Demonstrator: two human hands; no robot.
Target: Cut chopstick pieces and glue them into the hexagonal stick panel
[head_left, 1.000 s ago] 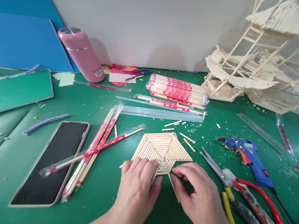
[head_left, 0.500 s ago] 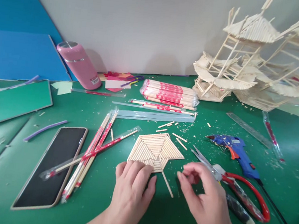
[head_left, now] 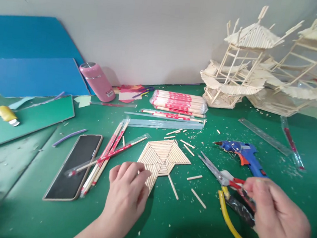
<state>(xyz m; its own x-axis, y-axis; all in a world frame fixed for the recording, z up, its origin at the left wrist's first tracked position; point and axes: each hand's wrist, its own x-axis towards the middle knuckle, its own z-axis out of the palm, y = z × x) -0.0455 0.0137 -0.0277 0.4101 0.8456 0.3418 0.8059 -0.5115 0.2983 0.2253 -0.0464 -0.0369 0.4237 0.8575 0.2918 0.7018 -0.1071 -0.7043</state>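
A flat fan-shaped panel of glued wooden sticks lies on the green table. My left hand rests with curled fingers on the panel's near left corner. My right hand is off to the right, its fingers closing over the red handle of the shears, which lie next to a yellow-handled tool. Loose cut sticks lie between the two hands.
A blue glue gun, a clear ruler, a phone, wrapped chopsticks, a chopstick bundle, a pink bottle, blue boards and stick pagoda models surround the work spot.
My right hand left the panel's edge and swung right to the shears' handle. The view shifted left and up. My left hand stayed on the panel.
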